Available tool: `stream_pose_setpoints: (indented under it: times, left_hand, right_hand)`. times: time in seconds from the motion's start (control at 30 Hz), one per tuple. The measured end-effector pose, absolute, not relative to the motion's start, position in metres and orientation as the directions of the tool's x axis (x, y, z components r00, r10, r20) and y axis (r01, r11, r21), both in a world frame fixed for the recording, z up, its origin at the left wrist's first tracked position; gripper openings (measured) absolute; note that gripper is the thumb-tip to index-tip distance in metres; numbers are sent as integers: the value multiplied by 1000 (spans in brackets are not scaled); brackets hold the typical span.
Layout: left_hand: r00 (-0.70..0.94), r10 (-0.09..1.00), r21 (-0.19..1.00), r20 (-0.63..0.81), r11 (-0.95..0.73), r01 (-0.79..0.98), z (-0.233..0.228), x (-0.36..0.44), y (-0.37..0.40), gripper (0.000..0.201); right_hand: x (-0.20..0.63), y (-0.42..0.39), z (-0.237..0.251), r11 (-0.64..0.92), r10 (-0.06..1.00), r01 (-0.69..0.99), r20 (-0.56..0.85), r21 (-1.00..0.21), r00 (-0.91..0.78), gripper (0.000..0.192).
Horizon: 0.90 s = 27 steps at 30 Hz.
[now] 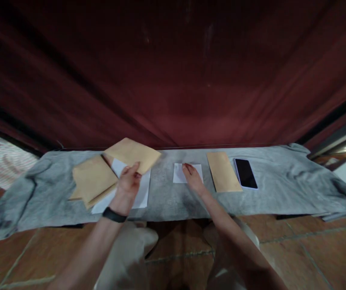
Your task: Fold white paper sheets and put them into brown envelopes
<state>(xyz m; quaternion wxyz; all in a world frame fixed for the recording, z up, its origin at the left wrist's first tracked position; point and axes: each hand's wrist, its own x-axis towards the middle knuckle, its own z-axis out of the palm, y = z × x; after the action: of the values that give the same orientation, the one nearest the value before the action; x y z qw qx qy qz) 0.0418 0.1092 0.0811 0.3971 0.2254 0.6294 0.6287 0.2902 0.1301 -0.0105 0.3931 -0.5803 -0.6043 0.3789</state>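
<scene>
My left hand point(130, 178), with a dark band on its wrist, grips a tan envelope point(133, 153) by its near edge. The envelope is tilted above white paper sheets point(143, 193). Left of these lies a stack of tan envelopes point(93, 177). My right hand point(192, 174) rests with its fingertips together on a small white folded-looking paper point(179, 174) in the middle of the cloth. Whether the fingers pinch that paper or only press on it is hard to see. To the right of that hand a single tan envelope point(223, 171) lies flat.
A phone point(246, 174) with a dark screen and pale case lies right of the single envelope. Grey cloth point(281, 181) covers the long narrow surface. Behind it rises a dark red fabric wall point(173, 80). Brown floor tiles point(179, 241) show below the front edge.
</scene>
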Motion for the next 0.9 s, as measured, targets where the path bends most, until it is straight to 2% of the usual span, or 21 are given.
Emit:
stream_pose_setpoints:
  times: [0.07, 0.13, 0.2, 0.3, 0.43, 0.67, 0.9]
  left_hand:
    - [-520, 820, 953, -241, 99, -286, 54, 88, 114, 53]
    - [-404, 873, 884, -272, 61, -464, 31, 121, 115, 55]
    - [-349, 899, 836, -264, 33, -547, 14, 139, 113, 54]
    - [-300, 910, 807, -286, 60, -588, 2, 146, 108, 52]
    - [-223, 919, 783, -325, 129, -609, 1, 146, 105, 49]
    - [-86, 904, 655, -419, 235, -719, 6, 146, 103, 45]
    - [7, 909, 744, -417, 345, -572, 5, 140, 91, 39]
  right_hand:
    - [287, 134, -8, -48, 998, 97, -51, -994, -26, 60]
    - [287, 136, -6, -140, 990, -189, -134, -972, -44, 61]
    - [288, 138, -6, -187, 982, -336, -187, -923, -33, 58]
    - [287, 140, -7, -220, 972, -374, -236, -901, -1, 52]
    - [284, 142, -7, -250, 967, -347, -252, -904, -39, 42]
    - [289, 144, -1, -293, 955, -375, -287, -880, -75, 42]
    - [298, 141, 8, -308, 949, -314, -266, -898, -170, 44]
